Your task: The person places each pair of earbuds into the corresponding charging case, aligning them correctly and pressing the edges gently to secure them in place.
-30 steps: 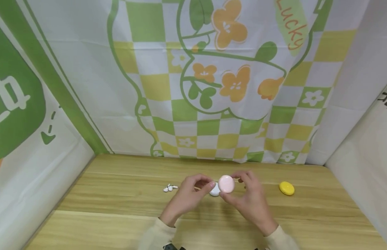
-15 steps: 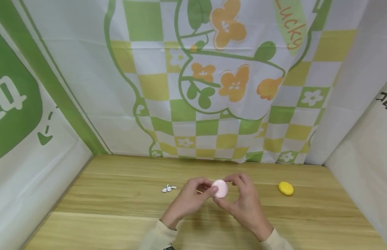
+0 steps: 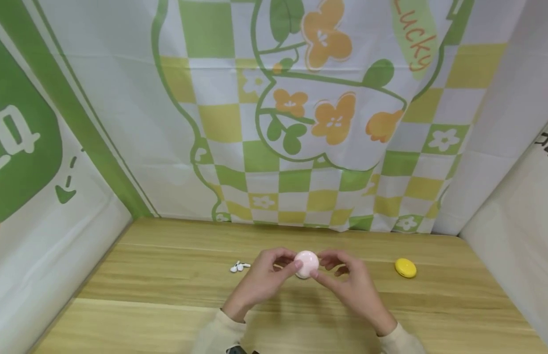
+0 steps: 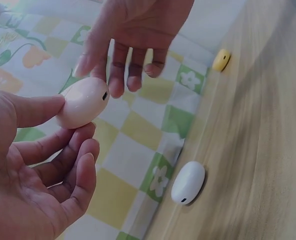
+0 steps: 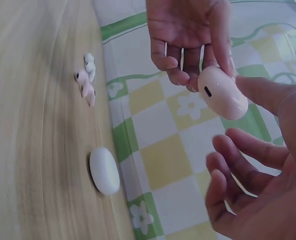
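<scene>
A glossy pale pink earbud case (image 3: 306, 264), rounded with a small dark slot (image 5: 207, 91) on its edge, is held above the table. My left hand (image 4: 38, 165) pinches it, thumb on one face and fingers beneath. My right hand (image 5: 268, 165) has its thumb right at the case; its other fingers are loosely bent, with a small gap to the case in the right wrist view. Below, a white earbud case (image 4: 188, 183) lies on the table, mostly hidden behind the pink one in the head view.
Several white earbuds (image 3: 240, 267) lie on the wooden table (image 3: 167, 275) left of my hands. A yellow earbud case (image 3: 405, 268) lies to the right. A patterned cloth (image 3: 274, 187) hangs behind the table's far edge, with white walls at both sides.
The pink case has moved left from my right hand's fingers into my left hand's pinch, and now covers most of the white case in the head view. The right fingers have loosened.
</scene>
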`<state>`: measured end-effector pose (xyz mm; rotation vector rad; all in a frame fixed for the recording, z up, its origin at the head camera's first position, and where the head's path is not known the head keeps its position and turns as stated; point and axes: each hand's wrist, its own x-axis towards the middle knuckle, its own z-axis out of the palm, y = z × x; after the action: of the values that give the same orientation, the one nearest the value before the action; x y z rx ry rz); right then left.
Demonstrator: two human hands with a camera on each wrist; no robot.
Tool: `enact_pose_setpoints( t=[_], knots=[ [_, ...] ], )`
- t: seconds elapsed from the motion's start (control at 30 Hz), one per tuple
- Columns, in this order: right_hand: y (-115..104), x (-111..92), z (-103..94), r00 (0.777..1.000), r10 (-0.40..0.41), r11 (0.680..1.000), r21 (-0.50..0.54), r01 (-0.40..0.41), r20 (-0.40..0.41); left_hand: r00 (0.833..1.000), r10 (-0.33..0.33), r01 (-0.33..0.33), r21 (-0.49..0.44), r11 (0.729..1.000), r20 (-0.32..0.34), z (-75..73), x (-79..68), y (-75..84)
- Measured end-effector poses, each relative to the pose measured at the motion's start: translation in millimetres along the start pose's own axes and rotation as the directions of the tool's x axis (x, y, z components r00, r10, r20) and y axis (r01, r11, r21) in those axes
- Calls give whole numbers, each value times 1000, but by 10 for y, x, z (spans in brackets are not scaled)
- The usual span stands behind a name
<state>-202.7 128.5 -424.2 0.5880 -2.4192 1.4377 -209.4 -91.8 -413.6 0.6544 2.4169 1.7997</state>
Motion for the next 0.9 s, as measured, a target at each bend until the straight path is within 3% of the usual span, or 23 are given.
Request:
enact_pose_setpoints(
  t=[0.13, 0.27, 0.5, 0.9],
  knots=[
    [-8, 21, -26, 984, 145, 981, 116, -156, 104, 1000, 12, -12, 1, 1000, 6, -4, 2, 11],
    [-2, 32, -33, 958, 206, 955, 174, -241, 197, 1000, 16, -17, 3, 1000, 14, -3, -3, 30],
    [15, 32, -37, 948, 188, 941, 229, -248, 256, 999, 32, -32, 13, 999, 20, 6, -9, 51],
    [-11, 15, 15, 964, 183, 935, 270, -231, 192, 1000, 21, -19, 58, 998, -22, 30, -14, 60]
  ],
)
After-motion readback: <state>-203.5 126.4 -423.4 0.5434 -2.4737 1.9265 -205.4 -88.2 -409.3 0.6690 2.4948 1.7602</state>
